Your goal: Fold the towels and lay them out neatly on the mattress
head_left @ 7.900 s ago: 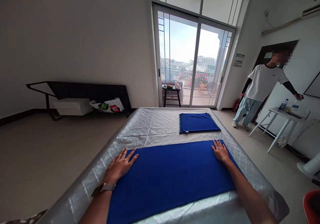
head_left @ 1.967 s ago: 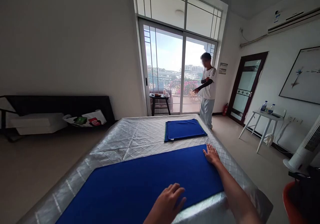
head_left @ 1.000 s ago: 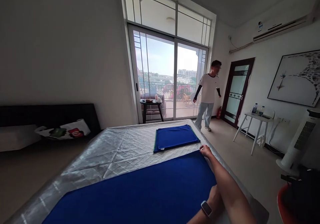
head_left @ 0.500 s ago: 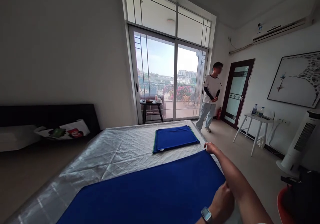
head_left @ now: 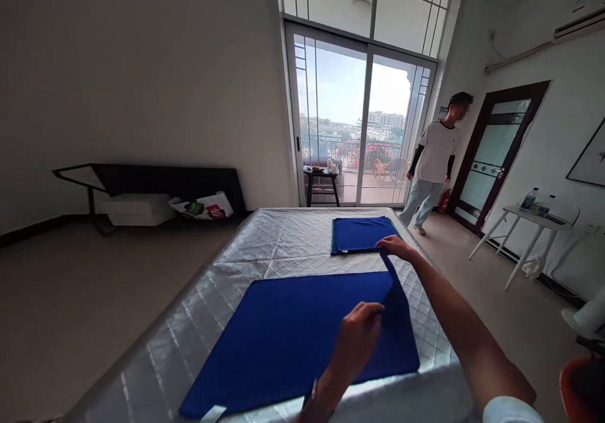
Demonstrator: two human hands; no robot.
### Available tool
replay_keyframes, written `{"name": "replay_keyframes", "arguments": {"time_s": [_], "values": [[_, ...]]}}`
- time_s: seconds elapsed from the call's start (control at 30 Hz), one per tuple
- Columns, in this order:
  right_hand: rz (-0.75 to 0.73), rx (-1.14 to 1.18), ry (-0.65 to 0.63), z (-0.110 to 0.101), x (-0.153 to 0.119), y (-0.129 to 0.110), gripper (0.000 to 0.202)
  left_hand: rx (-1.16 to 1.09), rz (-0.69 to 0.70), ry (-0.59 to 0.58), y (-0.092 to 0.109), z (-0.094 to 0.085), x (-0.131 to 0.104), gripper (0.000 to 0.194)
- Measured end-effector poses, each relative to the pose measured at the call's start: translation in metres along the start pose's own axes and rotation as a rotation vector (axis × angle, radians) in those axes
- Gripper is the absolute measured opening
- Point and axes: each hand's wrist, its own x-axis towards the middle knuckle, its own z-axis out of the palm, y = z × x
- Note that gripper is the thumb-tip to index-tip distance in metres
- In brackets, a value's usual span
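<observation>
Raised and drawn inward since the earlier frame, the far right corner of the blue cloth [head_left: 288, 335] now rises to the right hand [head_left: 397, 248], whose fingers pinch it; the left hand [head_left: 357, 335] has come inward too, hovering over the cloth with curled fingers, though from my end I cannot tell whether they grip fabric; most of it lies flat on the quilted cover [head_left: 253, 246], short of the stack [head_left: 362, 232].

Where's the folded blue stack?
Head view, right of centre: the stack lies near the far end of the quilted cover, beyond the larger cloth that the right hand holds.
</observation>
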Motion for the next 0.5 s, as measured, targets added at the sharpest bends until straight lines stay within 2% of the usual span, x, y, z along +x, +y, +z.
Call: {"name": "replay_keyframes", "arguments": {"time_s": [0.07, 0.13, 0.27, 0.33, 0.37, 0.43, 0.5], "values": [[-0.087, 0.031, -0.052, 0.042, 0.023, -0.030, 0.026, 0.058, -0.084, 0.132, -0.017, -0.051, -0.012, 0.024], [-0.169, 0.033, -0.102, 0.091, 0.046, -0.063, 0.025, 0.112, -0.181, 0.215, -0.031, -0.099, -0.030, 0.027], [-0.330, -0.030, -0.172, 0.202, 0.078, -0.123, 0.021, 0.324, -0.356, 0.465, -0.054, -0.176, -0.073, 0.037], [-0.401, -0.082, -0.191, 0.251, 0.084, -0.144, 0.018, 0.458, -0.454, 0.572, -0.067, -0.204, -0.091, 0.038], [-0.429, -0.110, -0.202, 0.272, 0.085, -0.150, 0.017, 0.519, -0.519, 0.570, -0.074, -0.215, -0.098, 0.038], [-0.464, -0.170, -0.227, 0.306, 0.085, -0.155, 0.015, 0.621, -0.667, 0.483, -0.091, -0.231, -0.110, 0.039], [-0.481, -0.231, -0.256, 0.327, 0.083, -0.151, 0.016, 0.703, -0.774, 0.381, -0.107, -0.239, -0.119, 0.040]]}}
